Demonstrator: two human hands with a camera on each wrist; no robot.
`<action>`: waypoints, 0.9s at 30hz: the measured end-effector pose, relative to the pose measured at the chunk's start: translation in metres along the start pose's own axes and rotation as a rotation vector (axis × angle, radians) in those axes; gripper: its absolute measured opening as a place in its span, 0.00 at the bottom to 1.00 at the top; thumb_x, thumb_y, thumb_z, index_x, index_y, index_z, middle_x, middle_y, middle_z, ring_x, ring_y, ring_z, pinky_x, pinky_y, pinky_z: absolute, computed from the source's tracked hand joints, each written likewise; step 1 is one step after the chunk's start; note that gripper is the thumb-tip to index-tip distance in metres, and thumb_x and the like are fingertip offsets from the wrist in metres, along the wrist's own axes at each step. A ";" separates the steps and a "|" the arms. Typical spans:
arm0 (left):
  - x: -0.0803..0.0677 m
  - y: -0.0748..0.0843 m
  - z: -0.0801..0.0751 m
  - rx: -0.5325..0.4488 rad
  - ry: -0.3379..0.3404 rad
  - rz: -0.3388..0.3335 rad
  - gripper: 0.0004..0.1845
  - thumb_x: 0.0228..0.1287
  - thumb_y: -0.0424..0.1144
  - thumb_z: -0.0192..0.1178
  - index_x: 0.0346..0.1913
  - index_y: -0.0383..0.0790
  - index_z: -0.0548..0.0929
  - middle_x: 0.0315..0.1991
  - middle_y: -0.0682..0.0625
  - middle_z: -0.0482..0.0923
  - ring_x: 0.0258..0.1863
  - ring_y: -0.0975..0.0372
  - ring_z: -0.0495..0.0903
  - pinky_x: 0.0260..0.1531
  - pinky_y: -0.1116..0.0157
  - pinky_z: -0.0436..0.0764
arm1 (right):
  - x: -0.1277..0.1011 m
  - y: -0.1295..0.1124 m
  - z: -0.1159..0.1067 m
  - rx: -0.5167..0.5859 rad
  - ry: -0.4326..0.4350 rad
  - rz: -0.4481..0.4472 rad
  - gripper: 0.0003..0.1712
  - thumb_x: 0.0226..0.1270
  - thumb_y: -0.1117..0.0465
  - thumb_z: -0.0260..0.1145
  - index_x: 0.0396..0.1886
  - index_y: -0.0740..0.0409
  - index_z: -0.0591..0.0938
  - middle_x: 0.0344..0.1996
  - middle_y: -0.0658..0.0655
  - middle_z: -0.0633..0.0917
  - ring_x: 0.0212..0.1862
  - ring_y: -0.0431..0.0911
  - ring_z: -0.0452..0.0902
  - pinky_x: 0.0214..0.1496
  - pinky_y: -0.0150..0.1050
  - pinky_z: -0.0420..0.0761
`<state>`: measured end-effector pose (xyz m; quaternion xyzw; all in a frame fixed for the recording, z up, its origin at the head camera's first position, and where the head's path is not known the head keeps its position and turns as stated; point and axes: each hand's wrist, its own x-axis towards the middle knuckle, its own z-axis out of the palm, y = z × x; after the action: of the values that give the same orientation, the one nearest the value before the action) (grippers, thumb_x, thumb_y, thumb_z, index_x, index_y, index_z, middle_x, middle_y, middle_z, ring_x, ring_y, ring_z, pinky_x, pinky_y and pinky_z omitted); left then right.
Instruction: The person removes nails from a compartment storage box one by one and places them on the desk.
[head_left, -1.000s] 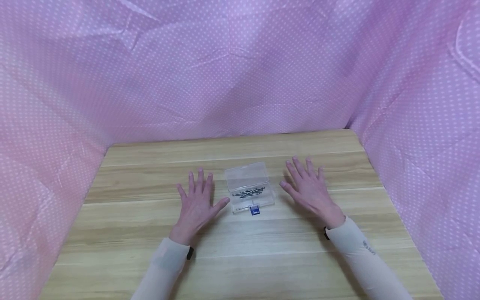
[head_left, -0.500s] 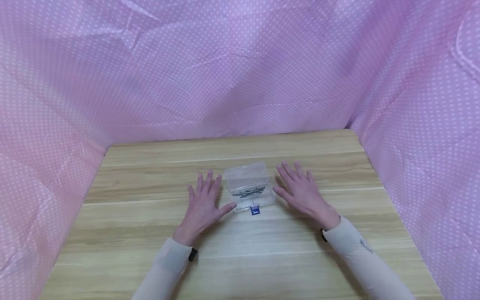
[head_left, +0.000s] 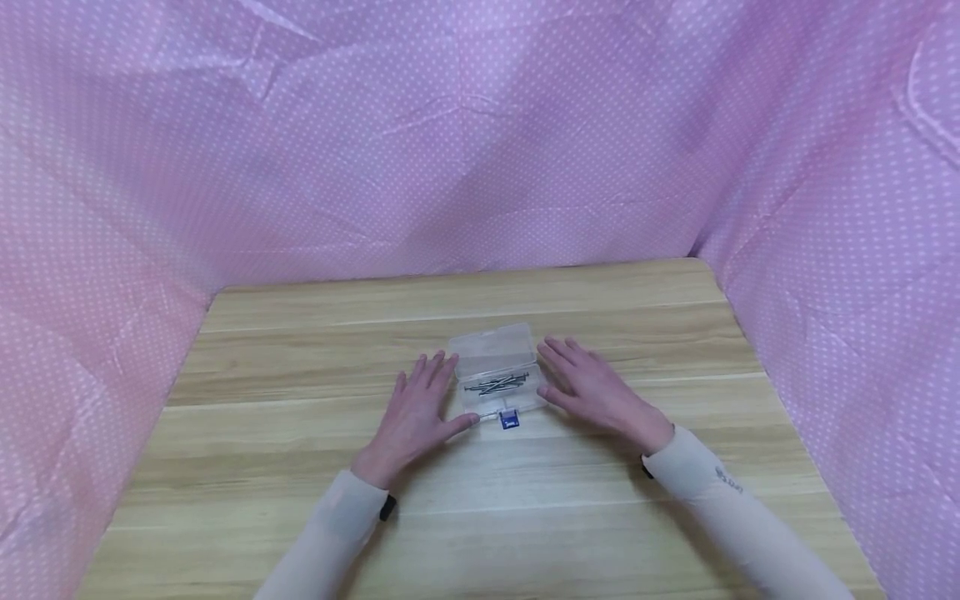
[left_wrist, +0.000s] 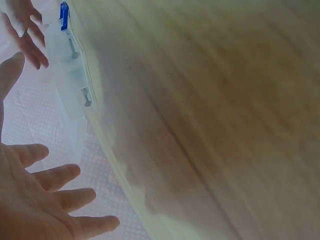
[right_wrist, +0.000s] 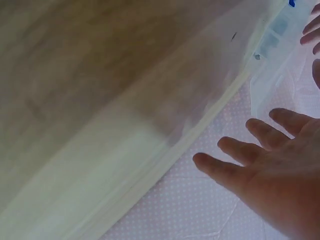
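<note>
A small clear box (head_left: 497, 372) lies flat in the middle of the wooden table (head_left: 300, 467). The box is the landmark here. Inside it lie some thin grey nails (head_left: 497, 384), in a loose bunch across the middle of the box. On the near edge of the box sits a little blue clasp (head_left: 510, 421).

The left hand (head_left: 416, 412) rests just to the left of the box. Its fingers are straight and spread out, and it holds nothing. Its thumb (head_left: 461, 425) points at the near left corner of the box and looks to be touching it there. Its fingertips reach up along the left side of the box.

The right hand (head_left: 592, 385) rests just to the right of the box. Its fingers are straight too, and it holds nothing. Its fingers lie right at the right side of the box, but I cannot tell if they touch it.

Both arms wear pale sleeves (head_left: 720, 508) that come from the near side of the table toward the box.

Behind the box, and out to its left and right, hangs a pink cloth (head_left: 480, 142) with small white dots. It stands like walls around the table.

The wrist views are blurry. They show the box (left_wrist: 70, 75) beside spread fingers (left_wrist: 55, 175) (right_wrist: 235, 150).
</note>
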<state>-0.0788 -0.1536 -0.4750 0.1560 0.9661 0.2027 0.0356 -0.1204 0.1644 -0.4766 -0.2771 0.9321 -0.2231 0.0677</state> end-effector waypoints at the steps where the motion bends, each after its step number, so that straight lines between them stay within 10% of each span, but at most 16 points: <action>1: 0.000 0.000 0.000 0.000 -0.005 0.002 0.55 0.60 0.68 0.68 0.82 0.44 0.57 0.81 0.39 0.56 0.80 0.41 0.50 0.75 0.33 0.51 | 0.000 0.000 0.000 0.006 -0.005 -0.010 0.44 0.77 0.39 0.59 0.81 0.59 0.61 0.80 0.63 0.59 0.79 0.67 0.52 0.77 0.69 0.56; 10: 0.003 0.002 0.002 -0.018 -0.062 0.013 0.55 0.59 0.66 0.71 0.80 0.39 0.61 0.72 0.36 0.71 0.71 0.43 0.70 0.72 0.43 0.68 | 0.004 -0.002 0.000 0.021 -0.049 -0.030 0.41 0.77 0.44 0.63 0.79 0.60 0.65 0.77 0.63 0.67 0.76 0.62 0.62 0.78 0.60 0.62; 27: 0.008 0.005 0.007 0.007 -0.100 -0.009 0.48 0.56 0.59 0.76 0.72 0.35 0.72 0.66 0.40 0.77 0.65 0.48 0.76 0.66 0.49 0.75 | 0.004 -0.002 0.003 0.005 -0.058 -0.043 0.35 0.76 0.49 0.65 0.75 0.62 0.71 0.72 0.64 0.74 0.73 0.59 0.69 0.76 0.57 0.67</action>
<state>-0.0837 -0.1443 -0.4796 0.1619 0.9645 0.1910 0.0841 -0.1220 0.1595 -0.4783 -0.3032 0.9230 -0.2188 0.0909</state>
